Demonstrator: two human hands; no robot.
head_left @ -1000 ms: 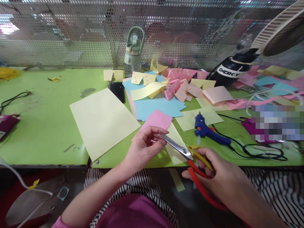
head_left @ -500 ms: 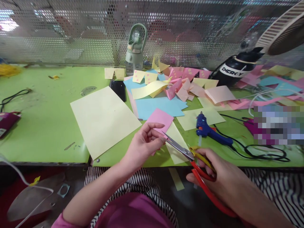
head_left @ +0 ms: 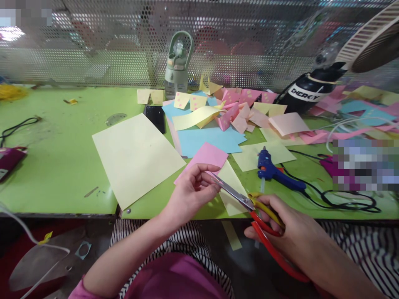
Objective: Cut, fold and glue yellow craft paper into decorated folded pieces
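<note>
Scissors point(head_left: 238, 197) with red and yellow handles are gripped in my right hand point(head_left: 288, 226). Their blades look closed and point up and left, with the tips reaching the fingers of my left hand point(head_left: 191, 191). Those fingers are curled with the thumb pressed in; whatever lies between them is hidden. Beneath and behind the left hand lies a sheet of pink paper point(head_left: 208, 157). A pale yellow piece of paper point(head_left: 232, 193) rests under the blades. Left of the hand is a large cream sheet point(head_left: 137, 160).
A blue glue gun point(head_left: 277, 174) with a black cable lies right of the scissors. Behind are blue paper point(head_left: 208, 141), cut pink and yellow pieces, a phone point(head_left: 155, 117), a green bottle point(head_left: 177, 66) and a black fan base point(head_left: 307, 91). A perforated metal screen point(head_left: 109, 45) stands at the back.
My left hand has shifted slightly, and more of the pink paper now shows to its left. The scissors and my right hand have barely moved.
</note>
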